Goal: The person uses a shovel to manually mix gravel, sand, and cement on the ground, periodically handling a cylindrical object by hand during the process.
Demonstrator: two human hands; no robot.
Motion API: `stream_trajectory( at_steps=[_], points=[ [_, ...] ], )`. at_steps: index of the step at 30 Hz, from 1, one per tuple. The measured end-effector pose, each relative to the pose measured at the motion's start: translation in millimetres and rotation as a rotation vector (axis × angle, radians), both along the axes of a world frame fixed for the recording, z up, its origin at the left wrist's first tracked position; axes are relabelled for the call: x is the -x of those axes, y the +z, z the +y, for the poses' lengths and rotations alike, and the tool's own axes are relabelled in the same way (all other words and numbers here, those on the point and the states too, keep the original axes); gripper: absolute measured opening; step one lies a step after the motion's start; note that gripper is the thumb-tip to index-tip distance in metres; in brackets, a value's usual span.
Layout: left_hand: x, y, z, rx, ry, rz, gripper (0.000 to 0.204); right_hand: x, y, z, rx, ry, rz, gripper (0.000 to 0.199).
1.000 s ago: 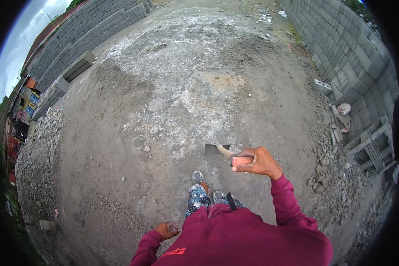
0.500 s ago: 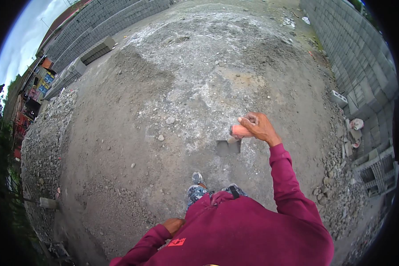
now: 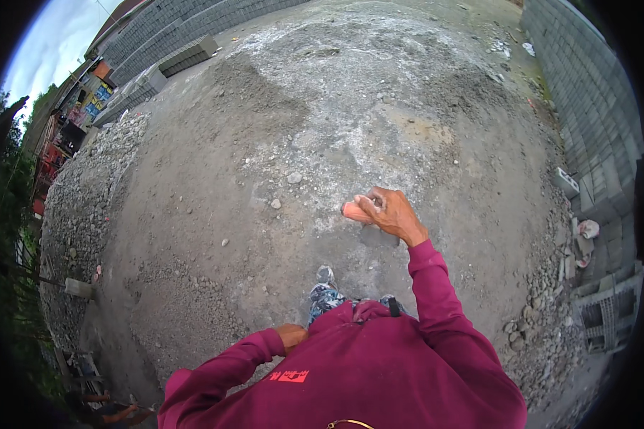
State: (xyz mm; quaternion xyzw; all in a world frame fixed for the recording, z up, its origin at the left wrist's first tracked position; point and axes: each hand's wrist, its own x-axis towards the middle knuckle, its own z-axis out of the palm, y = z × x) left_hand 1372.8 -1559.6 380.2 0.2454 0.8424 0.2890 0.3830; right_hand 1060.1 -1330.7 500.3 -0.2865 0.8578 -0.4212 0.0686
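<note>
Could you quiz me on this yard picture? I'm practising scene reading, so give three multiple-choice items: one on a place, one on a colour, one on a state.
1. Where does the grey block wall run?
A. along the person's right
B. across the near ground at the feet
C. only behind the gravel on the left

2. What colour is the handle end sticking out of the right hand?
A. blue
B. orange-pink
C. green

3. How is the left hand placed?
A. stretched forward over the ground
B. raised above the head
C. drawn in close to the body

Key: 1 A, the wall lines the picture's right edge. 2 B, an orange-pink stub shows beside the fingers. 3 C, it sits against the maroon sweatshirt, and whether it holds anything cannot be told.
</note>
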Motion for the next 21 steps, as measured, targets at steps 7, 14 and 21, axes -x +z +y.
stream_trajectory(
  at_steps=[7, 14, 21],
  points=[
    [3, 25, 22, -0.032, 0.065, -0.064, 0.027, 18, -12, 80, 0.247, -0.157, -0.131, 0.033],
    [0, 9, 30, -0.093, 0.007, -0.016, 0.026, 0, -21, 103, 0.277, -0.159, -0.212, 0.024],
    [13, 8, 41, -0.100, -0.088, -0.021, 0.028, -9, -28, 93, 0.346, -0.145, -0.164, 0.026]
  ],
)
